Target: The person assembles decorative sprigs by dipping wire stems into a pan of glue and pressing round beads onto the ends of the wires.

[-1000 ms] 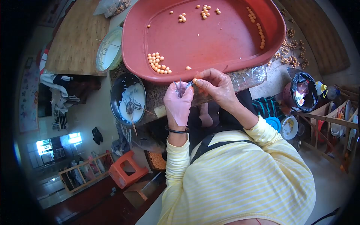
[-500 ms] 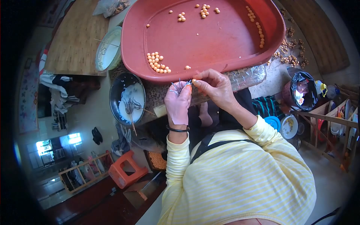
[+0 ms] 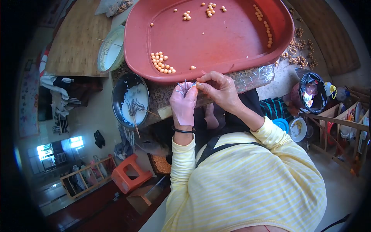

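My left hand [image 3: 183, 106], partly covered in pink with a black band at the wrist, is closed around several thin grey-blue wire-like stems [image 3: 181, 86] that poke up past its fingers. My right hand [image 3: 221, 92] meets it at the fingertips, thumb and forefinger pinching a small orange bead [image 3: 198, 84] against the stem ends. Both hands are just below the near rim of a red plastic tub [image 3: 185, 80]. Inside the tub, similar orange beads [image 3: 158, 61] lie in a cluster at the near left.
Left of my hands, a dark bowl [image 3: 116, 96] holds white material and a bundle of thin stems [image 3: 133, 107]. A pale bowl [image 3: 101, 62] stands beyond it. Beaded sprigs [image 3: 299, 60] lie right of the tub, above a bin with a black bag [image 3: 315, 87]. An orange stool [image 3: 131, 174] is lower left.
My right fingertips have drawn slightly closer to my left hand, and less of the bead shows. The view has shifted a little; the tub and bowls look the same.
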The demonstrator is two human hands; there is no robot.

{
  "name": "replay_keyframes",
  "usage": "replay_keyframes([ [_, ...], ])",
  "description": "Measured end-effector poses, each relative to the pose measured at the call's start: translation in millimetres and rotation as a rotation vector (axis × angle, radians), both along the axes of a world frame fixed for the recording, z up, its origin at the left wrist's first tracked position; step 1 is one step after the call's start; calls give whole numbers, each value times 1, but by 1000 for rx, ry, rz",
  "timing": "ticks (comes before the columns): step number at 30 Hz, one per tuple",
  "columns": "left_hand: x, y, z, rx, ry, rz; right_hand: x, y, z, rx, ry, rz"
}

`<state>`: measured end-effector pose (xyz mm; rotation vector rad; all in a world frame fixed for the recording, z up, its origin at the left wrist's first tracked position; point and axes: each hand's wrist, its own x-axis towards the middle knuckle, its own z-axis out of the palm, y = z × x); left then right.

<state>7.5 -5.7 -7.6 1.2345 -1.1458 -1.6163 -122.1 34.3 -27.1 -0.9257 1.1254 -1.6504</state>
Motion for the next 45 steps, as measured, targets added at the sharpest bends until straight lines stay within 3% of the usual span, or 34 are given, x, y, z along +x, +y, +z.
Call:
replay_keyframes([
  [9, 0, -3, -1, 16, 140, -28, 3, -1, -5, 2, -70, -49],
  [19, -3, 1, -2, 55, 178, -10, -13, 6, -3, -37, 134, -3],
  [24, -5, 3, -1, 82, 173, 33, -37, -1, 12, -18, 405, -5],
  [28, -6, 4, -3, 62, 150, 5, -46, -28, 14, -185, 841, -208],
  [33, -6, 5, -4, 74, 154, 10, -44, -54, 17, -60, 1222, -82],
  [39, -3, 3, -6, 82, 158, -20, -45, -67, 7, -131, 1286, -14],
  [43, 0, 1, -4, 116, 148, -12, -47, -60, 9, -189, 856, -88],
  [44, 1, 0, -4, 115, 148, -13, -48, -57, 10, -190, 856, -90],
  [45, 2, 1, -4, 107, 147, -14, -50, -49, 13, -126, 596, -18],
])
